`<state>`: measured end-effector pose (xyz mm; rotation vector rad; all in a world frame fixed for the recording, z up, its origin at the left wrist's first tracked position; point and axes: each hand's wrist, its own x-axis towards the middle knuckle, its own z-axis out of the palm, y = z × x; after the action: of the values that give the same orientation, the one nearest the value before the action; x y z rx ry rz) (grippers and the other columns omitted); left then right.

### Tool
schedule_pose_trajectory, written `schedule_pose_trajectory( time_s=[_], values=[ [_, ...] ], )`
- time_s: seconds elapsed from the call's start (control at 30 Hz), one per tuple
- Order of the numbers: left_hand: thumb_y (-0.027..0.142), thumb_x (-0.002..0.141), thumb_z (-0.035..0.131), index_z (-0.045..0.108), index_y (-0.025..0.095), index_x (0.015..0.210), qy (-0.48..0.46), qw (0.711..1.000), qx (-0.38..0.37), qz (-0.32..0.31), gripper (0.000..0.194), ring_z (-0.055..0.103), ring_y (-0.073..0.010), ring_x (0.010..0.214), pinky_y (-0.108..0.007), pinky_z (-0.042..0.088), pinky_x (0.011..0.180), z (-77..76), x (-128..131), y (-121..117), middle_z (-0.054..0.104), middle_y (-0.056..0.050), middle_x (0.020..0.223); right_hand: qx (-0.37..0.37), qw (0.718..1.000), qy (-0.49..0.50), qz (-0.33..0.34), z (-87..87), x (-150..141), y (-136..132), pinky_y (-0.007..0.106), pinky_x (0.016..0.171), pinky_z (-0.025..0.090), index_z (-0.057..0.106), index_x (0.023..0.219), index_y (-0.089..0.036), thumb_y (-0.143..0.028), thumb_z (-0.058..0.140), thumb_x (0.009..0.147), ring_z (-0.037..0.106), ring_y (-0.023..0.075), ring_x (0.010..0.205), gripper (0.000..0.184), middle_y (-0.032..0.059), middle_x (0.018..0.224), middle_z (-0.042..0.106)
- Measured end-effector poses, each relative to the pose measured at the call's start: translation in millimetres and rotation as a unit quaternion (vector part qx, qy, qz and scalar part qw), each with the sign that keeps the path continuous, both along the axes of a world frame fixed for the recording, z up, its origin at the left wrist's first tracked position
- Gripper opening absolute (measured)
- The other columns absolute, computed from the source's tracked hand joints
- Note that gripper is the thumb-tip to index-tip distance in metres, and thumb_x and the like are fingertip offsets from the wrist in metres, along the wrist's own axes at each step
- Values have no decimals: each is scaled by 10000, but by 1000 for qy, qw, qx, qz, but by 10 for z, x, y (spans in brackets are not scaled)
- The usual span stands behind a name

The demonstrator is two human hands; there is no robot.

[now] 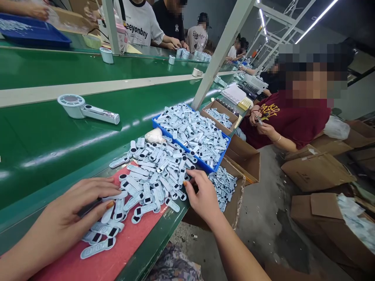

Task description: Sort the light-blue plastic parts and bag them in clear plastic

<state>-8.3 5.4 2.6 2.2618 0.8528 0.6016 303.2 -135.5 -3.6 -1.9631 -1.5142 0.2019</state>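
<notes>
"Where are your hands right now?"

"My left hand (66,208) is at the lower left of the frame, palm down over the near end of a pile of light-blue, elongated plastic pieces with black squares (155,175). My right hand (205,193) is just below and right of the centre, at the pile's right edge."

"Holding anything?"

"I can't tell for either. On the left, my fingers are loosely curved, with the thumb apart from them and pieces just under the tips. On the right, my thumb and forefinger are bent and slightly parted beside the pieces; whether they grip one doesn't show."

"And where's the pile itself?"

"In the middle of the frame, spilling toward the lower left, partly on a flat red sheet (143,234). A blue rectangular plastic tray (210,168), heaped with similar pieces, sits just beyond it, right of centre. Below that tray, a brown cardboard box (240,191) holds more."

"What else is near?"

"At the left, a light-blue device with a round head and silvery handle (101,114) lies on a shiny green belt (38,132). At the upper right, a person in a dark red T-shirt (307,125) has both hands together around something small."
</notes>
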Motion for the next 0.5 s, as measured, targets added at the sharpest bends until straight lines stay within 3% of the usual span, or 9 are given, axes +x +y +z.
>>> schedule_pose_trajectory(
  time_s=[0.2,0.37,0.5],
  values=[
    [548,929,600,696,410,1114,-3,1000,2,0,249,544,-188,1253,-320,387,1108,3,8,-3,676,70,1206,-66,995,-53,49,62,22,-59,474,959,567,447,1461,-240,-289,519,979,572,296,1243,490,132,1396,563],
    [529,937,593,693,393,1122,2,1000,5,-2,251,543,-209,1257,-353,382,1114,-14,-5,11,667,52,1232,-50,998,-32,20,48,14,21,434,877,588,489,1435,-244,-211,468,976,630,268,1117,461,126,1267,619],
    [501,929,615,678,407,1144,2,999,31,-21,243,555,-178,1234,-287,384,1097,-26,-18,39,665,79,1225,20,999,14,20,74,10,155,373,854,579,525,1406,-260,-223,500,961,648,219,1015,448,100,1199,629]
  ],
)
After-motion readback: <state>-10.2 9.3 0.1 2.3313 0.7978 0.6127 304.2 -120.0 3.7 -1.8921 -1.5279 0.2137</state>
